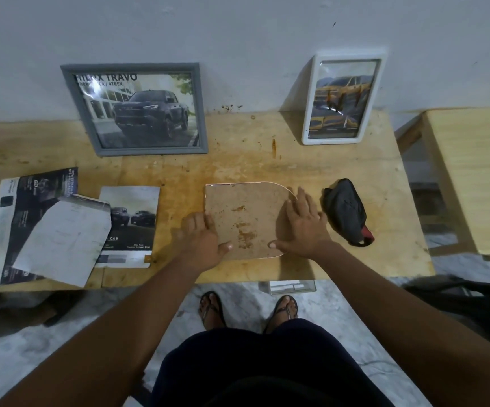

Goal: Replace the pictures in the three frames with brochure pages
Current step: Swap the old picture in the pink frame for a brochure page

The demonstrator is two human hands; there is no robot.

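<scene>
arched frame (243, 218) | between left hand (205, 242), right hand (305, 227); seemingly face-down

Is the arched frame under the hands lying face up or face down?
Face down: the arched frame lies flat, only its stained brown backing showing.

Grey frame (133, 67) reads "HILUX TRAVO"; brochure (129, 224), "CAB".
</scene>
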